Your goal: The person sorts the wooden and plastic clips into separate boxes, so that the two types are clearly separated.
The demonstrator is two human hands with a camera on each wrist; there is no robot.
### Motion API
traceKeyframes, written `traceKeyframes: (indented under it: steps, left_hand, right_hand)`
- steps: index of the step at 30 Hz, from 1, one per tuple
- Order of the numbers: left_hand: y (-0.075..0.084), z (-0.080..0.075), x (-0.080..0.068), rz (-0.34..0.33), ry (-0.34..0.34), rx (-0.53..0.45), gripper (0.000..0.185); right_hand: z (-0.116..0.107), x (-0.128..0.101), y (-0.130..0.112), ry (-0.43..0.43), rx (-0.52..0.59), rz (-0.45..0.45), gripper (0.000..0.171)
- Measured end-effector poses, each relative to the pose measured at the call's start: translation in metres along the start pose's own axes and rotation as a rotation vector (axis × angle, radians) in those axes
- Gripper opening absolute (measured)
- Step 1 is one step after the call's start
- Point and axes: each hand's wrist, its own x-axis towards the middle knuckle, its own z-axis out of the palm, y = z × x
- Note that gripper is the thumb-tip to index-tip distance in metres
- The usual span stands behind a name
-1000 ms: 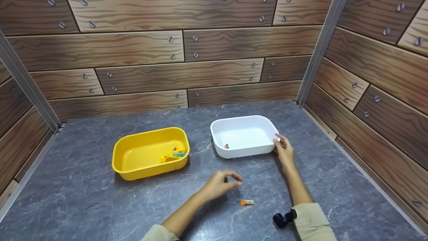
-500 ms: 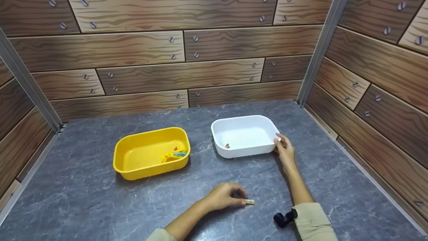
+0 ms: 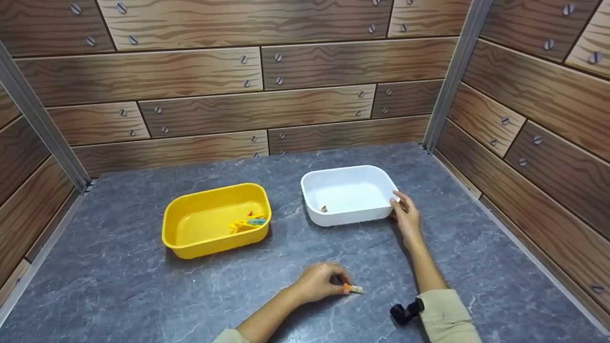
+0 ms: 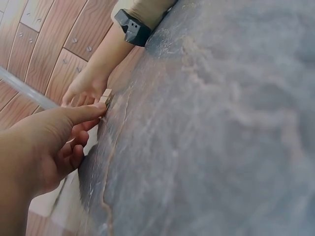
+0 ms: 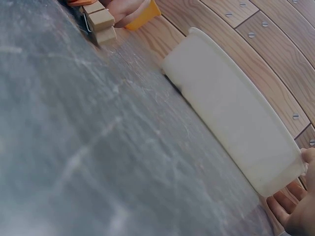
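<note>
A small wooden clothespin (image 3: 353, 288) with an orange end lies on the grey table near the front. My left hand (image 3: 344, 285) is down on the table and pinches its orange end with thumb and forefinger. In the left wrist view the forefinger (image 4: 91, 112) reaches the clothespin (image 4: 106, 96). My right hand (image 3: 398, 202) grips the near right corner of the white tub (image 3: 348, 218), thumb at the rim. The right wrist view shows the white tub (image 5: 236, 118) side on and the clothespin (image 5: 101, 22) at the top left.
A yellow tub (image 3: 214, 245) stands left of the white one and holds several coloured clothespins (image 3: 248, 221). One small brown piece (image 3: 323, 208) lies inside the white tub. Wood-pattern walls close the table on three sides. A black wrist device (image 3: 404, 312) sits on my right forearm.
My left hand dropped from above the table onto the clothespin and closed its fingertips on it. The right hand stayed on the white tub's corner.
</note>
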Motion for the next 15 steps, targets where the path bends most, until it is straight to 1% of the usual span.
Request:
traceKeyframes:
  steps: [9, 15]
  left_hand:
    - [-0.0010, 0.0000, -0.0002, -0.001, 0.002, -0.038, 0.013]
    - [-0.0010, -0.0010, -0.0009, -0.010, 0.008, -0.082, 0.012]
  right_hand:
    - [0.0002, -0.0003, -0.0003, 0.018, -0.012, -0.007, 0.041]
    - [0.0005, -0.0005, -0.0010, 0.006, -0.013, 0.010, 0.043]
